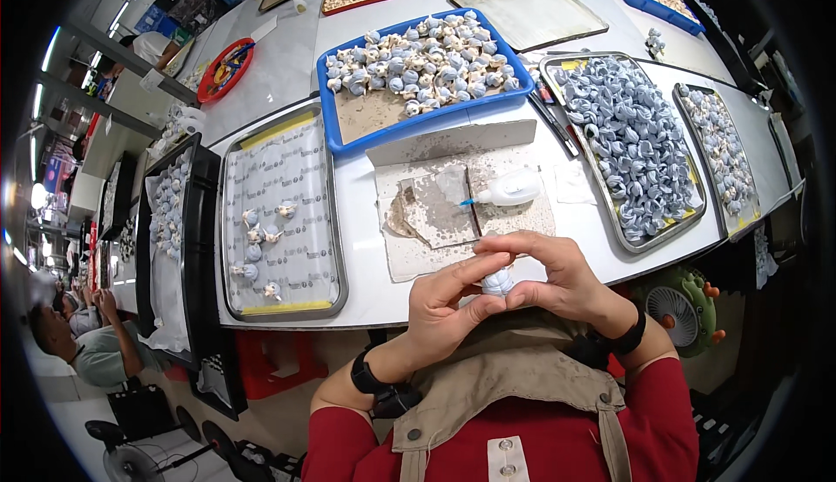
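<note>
In front of my chest, my left hand (446, 297) and my right hand (559, 278) close together around a small pale-blue figurine (498, 283). Fingers and thumbs of both hands press on it, and they hide most of its shape. Just beyond my hands lies a worn, stained piece of cardboard (409, 260) with a raised back flap. On it rests a white squeeze bottle (512, 188) on its side, its thin blue tip pointing left.
Behind the cardboard, a blue tray (366, 116) holds many blue-and-cream figurines. A paper-lined metal tray (279, 168) with several figurines is at left. To the right, a metal tray (636, 247) is heaped with grey-blue pieces. A black crate (202, 221) stands far left; a green fan (679, 308) is below right.
</note>
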Available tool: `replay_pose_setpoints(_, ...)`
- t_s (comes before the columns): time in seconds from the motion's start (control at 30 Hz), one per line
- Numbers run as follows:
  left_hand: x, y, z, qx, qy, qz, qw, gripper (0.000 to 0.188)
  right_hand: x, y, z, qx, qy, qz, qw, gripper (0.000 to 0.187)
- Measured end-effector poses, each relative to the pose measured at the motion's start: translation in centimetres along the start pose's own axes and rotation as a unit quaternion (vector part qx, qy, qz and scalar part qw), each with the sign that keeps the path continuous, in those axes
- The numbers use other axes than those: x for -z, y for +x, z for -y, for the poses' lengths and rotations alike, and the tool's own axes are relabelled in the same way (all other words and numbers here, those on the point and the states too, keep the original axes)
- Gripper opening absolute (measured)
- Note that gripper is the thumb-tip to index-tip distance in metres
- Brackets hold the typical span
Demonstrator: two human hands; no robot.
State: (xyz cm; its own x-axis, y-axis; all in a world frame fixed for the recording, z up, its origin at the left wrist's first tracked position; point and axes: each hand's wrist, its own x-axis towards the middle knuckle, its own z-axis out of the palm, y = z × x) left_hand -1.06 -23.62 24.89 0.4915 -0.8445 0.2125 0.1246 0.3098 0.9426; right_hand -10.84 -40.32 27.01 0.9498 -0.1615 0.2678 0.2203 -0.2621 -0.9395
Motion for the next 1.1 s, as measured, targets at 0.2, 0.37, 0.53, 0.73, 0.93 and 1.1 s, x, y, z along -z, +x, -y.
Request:
replay_pose_setpoints(0.2,0.23,-0.02,-0.57,-0.080,0.201,0.030,0.976,0.035,-0.45,-0.39,-0.71,-0.008,0.065,0.045,0.997,0.049)
replay_pose_setpoints(0.37,0.15,0.07,-0.53,-0.151,0.217,0.040,0.964,0.030,-0.61,-0.52,-0.45,-0.008,0.107,0.054,0.993,0.046)
replay_pose_setpoints(0.53,0.18,0.06,-0.52,-0.166,0.208,0.052,0.962,0.027,-0.74,-0.50,-0.19,0.009,0.124,0.046,0.991,0.041)
replay_pose_setpoints(0.73,0.24,-0.12,-0.59,-0.166,0.194,0.051,0.966,0.027,-0.91,-0.45,-0.15,0.011,0.132,0.047,0.990,0.033)
replay_pose_setpoints(0.93,0.24,-0.14,-0.41,-0.174,0.193,0.058,0.964,0.024,-0.90,-0.43,0.09,-0.004,0.140,0.045,0.989,0.031)
replay_pose_setpoints(1.1,0.12,-0.02,-0.15,-0.171,0.194,0.062,0.964,0.024,-0.68,-0.59,-0.33,-0.004,0.149,0.044,0.988,0.031)
